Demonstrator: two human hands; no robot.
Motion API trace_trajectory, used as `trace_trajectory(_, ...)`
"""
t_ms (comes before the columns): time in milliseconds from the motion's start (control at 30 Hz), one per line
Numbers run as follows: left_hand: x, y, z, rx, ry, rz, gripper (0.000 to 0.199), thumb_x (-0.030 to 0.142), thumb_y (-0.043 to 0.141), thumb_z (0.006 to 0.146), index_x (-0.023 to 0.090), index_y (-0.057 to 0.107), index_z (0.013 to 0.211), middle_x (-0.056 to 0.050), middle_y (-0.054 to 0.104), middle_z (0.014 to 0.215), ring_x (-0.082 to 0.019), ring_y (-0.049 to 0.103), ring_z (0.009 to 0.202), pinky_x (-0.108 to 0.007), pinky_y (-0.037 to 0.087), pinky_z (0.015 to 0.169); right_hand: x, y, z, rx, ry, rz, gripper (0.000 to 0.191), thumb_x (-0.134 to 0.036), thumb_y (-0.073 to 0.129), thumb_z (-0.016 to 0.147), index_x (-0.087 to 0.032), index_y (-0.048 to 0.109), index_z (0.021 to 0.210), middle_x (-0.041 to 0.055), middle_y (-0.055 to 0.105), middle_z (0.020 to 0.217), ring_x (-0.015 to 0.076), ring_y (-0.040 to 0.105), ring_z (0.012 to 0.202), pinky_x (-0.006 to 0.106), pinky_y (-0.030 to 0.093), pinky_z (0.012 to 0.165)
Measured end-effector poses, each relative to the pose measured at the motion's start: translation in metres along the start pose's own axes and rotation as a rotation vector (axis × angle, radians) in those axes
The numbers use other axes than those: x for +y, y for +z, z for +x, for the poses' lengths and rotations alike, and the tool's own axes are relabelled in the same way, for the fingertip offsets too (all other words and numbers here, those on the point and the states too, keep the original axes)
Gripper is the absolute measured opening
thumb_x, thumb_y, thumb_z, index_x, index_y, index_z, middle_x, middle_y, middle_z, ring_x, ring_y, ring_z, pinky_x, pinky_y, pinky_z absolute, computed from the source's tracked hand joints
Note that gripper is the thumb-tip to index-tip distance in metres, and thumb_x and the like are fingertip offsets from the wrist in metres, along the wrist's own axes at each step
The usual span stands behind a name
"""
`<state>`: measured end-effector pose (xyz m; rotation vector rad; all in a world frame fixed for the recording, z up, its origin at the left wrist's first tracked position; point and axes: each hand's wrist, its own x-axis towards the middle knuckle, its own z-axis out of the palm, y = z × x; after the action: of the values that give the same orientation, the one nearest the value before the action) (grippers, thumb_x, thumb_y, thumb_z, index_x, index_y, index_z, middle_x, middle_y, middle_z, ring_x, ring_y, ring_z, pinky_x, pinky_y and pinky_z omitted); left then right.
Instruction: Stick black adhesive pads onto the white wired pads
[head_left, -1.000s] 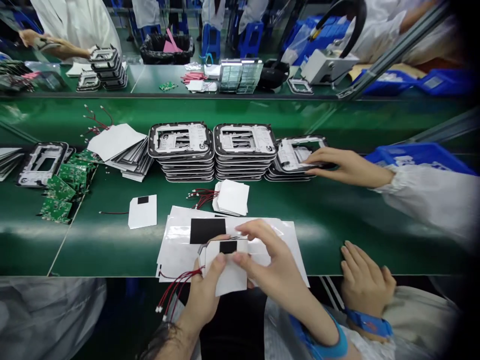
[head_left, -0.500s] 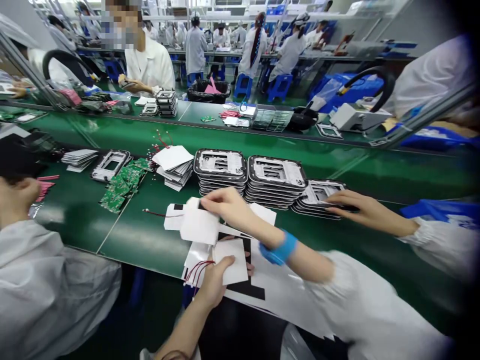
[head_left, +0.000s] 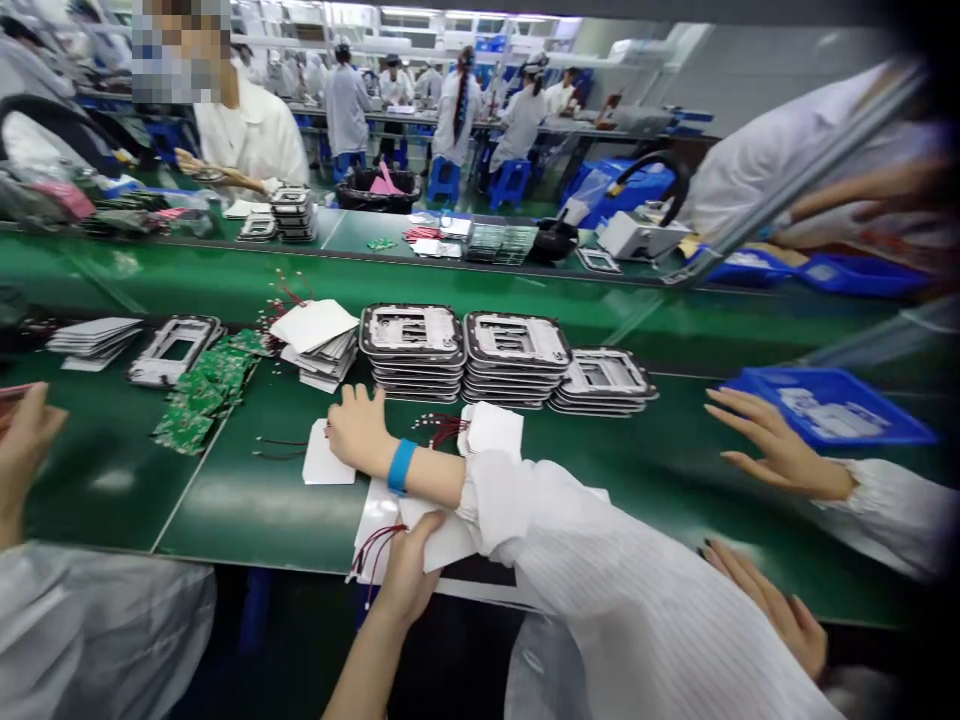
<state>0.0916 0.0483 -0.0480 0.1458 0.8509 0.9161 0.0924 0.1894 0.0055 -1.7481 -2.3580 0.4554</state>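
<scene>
My left hand point(head_left: 412, 568) holds a stack of white square panels point(head_left: 448, 540) with red wires near the table's front edge. My right hand point(head_left: 358, 430), with a blue band at the wrist, reaches across to the left, fingers bent over the right edge of a white panel point(head_left: 327, 462) lying on the green table. Two dark-red wires run left from that panel. My right sleeve partly covers the held panels. Beyond my right forearm lie more white panels point(head_left: 495, 430) with wires. White sheets with black patches point(head_left: 375, 505) lie under my left hand.
Stacked frames point(head_left: 412, 345) stand behind my hands, beside piled white panels point(head_left: 315, 335). Green circuit boards point(head_left: 199, 400) lie left. Another person's hands point(head_left: 780, 450) are at right near a blue tray point(head_left: 840, 405); another person's hand point(head_left: 26, 440) is at far left.
My right hand has moved left and lowered a white panel onto the table. The view has shifted right. The neighbour's hand at right has moved away from the frame stack.
</scene>
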Motion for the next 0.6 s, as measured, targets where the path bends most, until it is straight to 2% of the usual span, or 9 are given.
trace_trajectory(67,0.002,0.000,-0.001,0.017,-0.029,0.023,0.030,0.014,0.066,0.074,0.008,0.066,0.104,-0.012,0.076,0.089,-0.029,0.071,0.094,-0.042,0.053,0.093,0.003,-0.021,-0.010,0.028,-0.017,-0.021,0.027,-0.029,0.058,0.090,-0.010,0.063,0.108,0.0195,0.055,0.124,0.0344,0.045,0.119,0.056,0.033,0.097)
trace_trajectory(133,0.003,0.001,-0.001,0.040,-0.046,0.035,0.029,0.016,0.066,0.075,0.006,0.066,0.102,-0.014,0.075,0.087,-0.031,0.071,0.092,-0.045,0.054,0.091,0.014,-0.047,-0.030,0.018,-0.027,-0.024,0.026,-0.033,0.053,0.093,-0.013,0.064,0.105,0.0152,0.062,0.111,0.0311,0.053,0.107,0.051,0.040,0.090)
trace_trajectory(233,0.003,0.006,-0.002,0.128,-0.021,0.017,0.038,0.015,0.065,0.077,0.013,0.062,0.115,-0.009,0.075,0.096,-0.025,0.069,0.099,-0.038,0.053,0.093,0.039,-0.075,-0.087,0.006,-0.034,-0.013,0.024,-0.034,0.049,0.095,-0.016,0.064,0.100,0.0095,0.064,0.097,0.0255,0.056,0.096,0.039,0.045,0.081)
trace_trajectory(300,0.000,0.011,-0.003,0.170,0.033,0.009,0.047,0.014,0.063,0.079,0.022,0.056,0.125,-0.004,0.074,0.105,-0.021,0.067,0.105,-0.033,0.052,0.096,0.058,-0.074,-0.137,0.039,0.030,0.092,0.019,-0.026,0.050,0.095,-0.016,0.065,0.100,0.0076,0.063,0.093,0.0223,0.057,0.092,0.035,0.045,0.080)
trace_trajectory(367,-0.002,0.017,-0.004,0.156,0.083,0.012,0.054,0.015,0.062,0.081,0.026,0.051,0.132,-0.004,0.072,0.110,-0.021,0.066,0.106,-0.035,0.051,0.097,0.076,-0.055,-0.189,0.070,0.190,0.180,0.017,-0.023,0.051,0.095,-0.019,0.065,0.102,0.0062,0.061,0.091,0.0210,0.057,0.090,0.034,0.046,0.079)
trace_trajectory(467,-0.004,0.025,-0.008,0.149,0.097,0.025,0.061,0.015,0.061,0.081,0.027,0.044,0.138,-0.006,0.071,0.113,-0.024,0.068,0.102,-0.042,0.052,0.096,0.099,-0.004,-0.251,0.101,0.370,0.182,0.014,-0.012,0.056,0.089,-0.018,0.065,0.097,0.0069,0.059,0.090,0.0215,0.058,0.086,0.033,0.048,0.075)
trace_trajectory(533,-0.004,0.030,-0.009,0.190,0.096,0.065,0.062,0.015,0.060,0.080,0.029,0.044,0.138,-0.006,0.070,0.115,-0.026,0.069,0.100,-0.045,0.052,0.096,0.107,0.031,-0.273,0.189,0.369,0.170,0.021,-0.010,0.054,0.089,-0.019,0.062,0.105,0.0056,0.057,0.087,0.0198,0.057,0.082,0.031,0.047,0.070)
trace_trajectory(600,-0.004,0.034,-0.010,0.222,0.100,0.122,0.060,0.018,0.059,0.080,0.030,0.046,0.137,-0.005,0.070,0.115,-0.027,0.069,0.100,-0.047,0.051,0.097,0.110,0.056,-0.281,0.300,0.334,0.064,0.021,-0.010,0.050,0.090,-0.020,0.060,0.104,0.0048,0.055,0.084,0.0193,0.054,0.076,0.031,0.043,0.066)
